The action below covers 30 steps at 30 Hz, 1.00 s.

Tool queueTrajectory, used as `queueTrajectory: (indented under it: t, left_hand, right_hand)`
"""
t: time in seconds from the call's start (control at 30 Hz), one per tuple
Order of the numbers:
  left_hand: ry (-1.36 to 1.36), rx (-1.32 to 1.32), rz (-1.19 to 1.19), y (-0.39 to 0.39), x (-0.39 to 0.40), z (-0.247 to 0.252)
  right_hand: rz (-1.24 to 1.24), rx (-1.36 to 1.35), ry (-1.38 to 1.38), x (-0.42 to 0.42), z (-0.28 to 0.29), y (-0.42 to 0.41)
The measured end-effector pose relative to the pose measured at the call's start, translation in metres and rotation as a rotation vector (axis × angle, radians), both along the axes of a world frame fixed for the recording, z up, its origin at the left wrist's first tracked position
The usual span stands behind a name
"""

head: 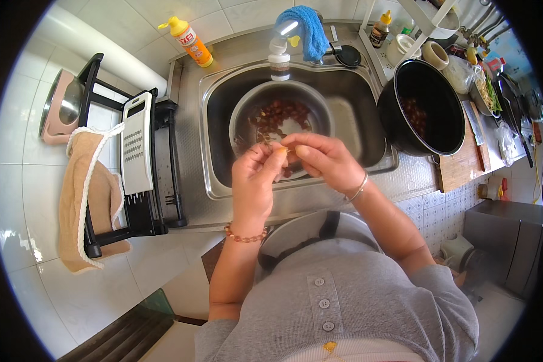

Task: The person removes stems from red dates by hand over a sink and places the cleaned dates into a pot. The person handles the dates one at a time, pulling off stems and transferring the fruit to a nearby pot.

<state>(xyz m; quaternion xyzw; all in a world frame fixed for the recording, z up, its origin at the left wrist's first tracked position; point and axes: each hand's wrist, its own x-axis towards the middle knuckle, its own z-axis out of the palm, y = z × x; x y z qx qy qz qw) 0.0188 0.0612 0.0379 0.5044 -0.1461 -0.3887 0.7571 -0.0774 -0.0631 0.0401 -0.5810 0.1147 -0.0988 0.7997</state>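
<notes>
Both hands meet above a round metal basin (316, 97) that stands in the stainless steel sink (350, 120). In the basin lie small dark red fruits (280, 113), perhaps grapes, with some thin stems at its left side. My left hand (255, 176) pinches a small thing with a thin stem between thumb and fingers; what it is cannot be told. Its thumb tip shows orange. The thumb and index finger of my right hand (328, 158) come together close beside it, and whether they hold anything is unclear. A black pot (450, 108) to the right holds more dark red fruits (414, 117).
A faucet with a white filter (279, 61) and a blue cloth (305, 34) rises behind the basin. An orange detergent bottle (192, 43) stands at back left. At left are a black rack (169, 167) and a white grater (137, 140). A knife (477, 131) lies on a wooden cutting board (461, 169).
</notes>
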Motion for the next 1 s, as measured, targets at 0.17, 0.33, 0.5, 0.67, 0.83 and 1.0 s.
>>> queueTrajectory:
  t: [0.17, 0.33, 0.5, 0.67, 0.83, 1.0]
  left_hand:
    - [0.164, -0.101, 0.002, 0.001, 0.000, 0.001]
    - [0.171, -0.114, 0.064, 0.004, 0.004, 0.002]
    - [0.163, -0.122, 0.071, 0.004, 0.006, 0.002]
    - [0.175, -0.135, 0.044, 0.005, 0.006, 0.002]
    - [0.175, -0.127, 0.046, 0.004, 0.004, 0.003]
    - [0.168, -0.140, 0.050, 0.007, 0.006, 0.000]
  right_hand:
    - [0.105, 0.462, -0.156, -0.002, -0.015, -0.005]
    - [0.128, 0.555, -0.235, -0.004, -0.014, -0.007]
    - [0.129, 0.453, -0.222, -0.004, -0.010, -0.007]
    - [0.135, 0.362, -0.214, -0.005, -0.009, -0.007]
    - [0.116, 0.312, -0.259, -0.006, -0.010, -0.006]
    - [0.117, 0.333, -0.229, -0.007, -0.010, -0.006]
